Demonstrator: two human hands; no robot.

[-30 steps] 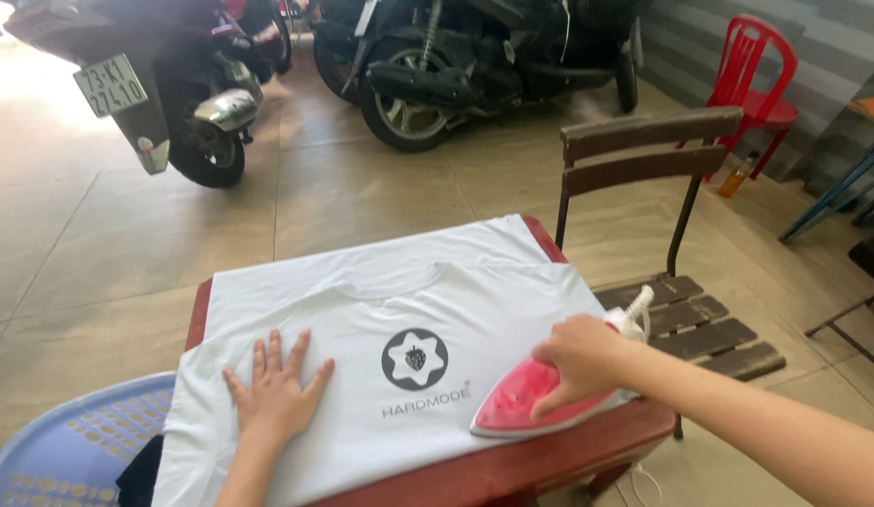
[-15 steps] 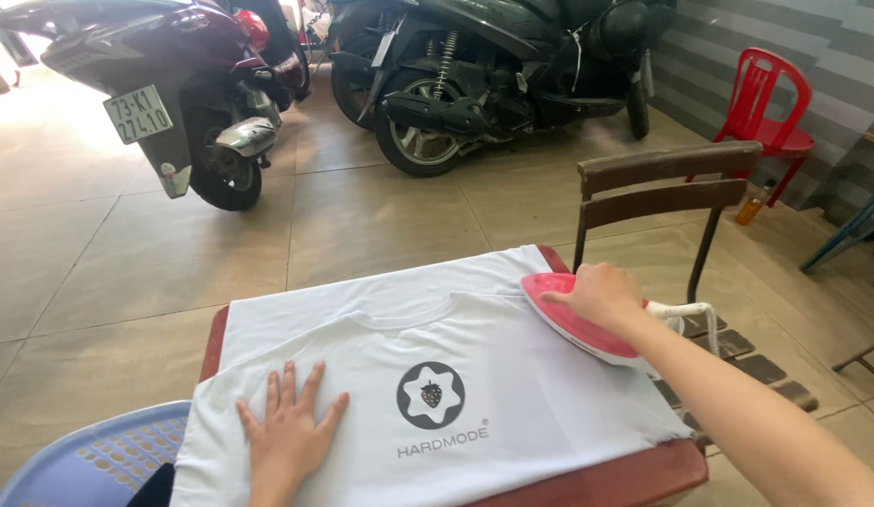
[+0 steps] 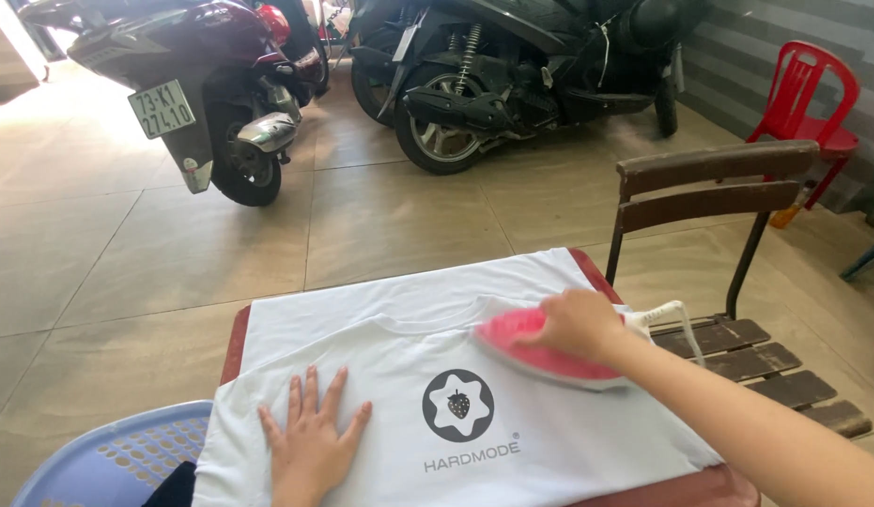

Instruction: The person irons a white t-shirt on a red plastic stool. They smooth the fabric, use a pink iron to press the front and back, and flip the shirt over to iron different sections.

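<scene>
A white T-shirt (image 3: 390, 319) with a round dark emblem on its chest lies spread over a small red-brown table (image 3: 234, 344). My left hand (image 3: 310, 438) rests flat on the shirt's lower left part, fingers spread. My right hand (image 3: 576, 324) grips the handle of a pink and white iron (image 3: 521, 343), which sits on the shirt near the collar, a little right of centre. A white cord (image 3: 676, 314) trails from the iron's rear toward the right.
A dark slatted wooden chair (image 3: 728, 244) stands right of the table. A blue plastic basket (image 3: 108, 455) sits at the lower left. Two parked motorbikes (image 3: 512, 75) stand on the tiled floor beyond, and a red plastic chair (image 3: 808, 99) at far right.
My right hand has slid the iron from the shirt's lower right corner up to the right shoulder, then leftward to the collar. My left hand has stayed pressed on the shirt.
</scene>
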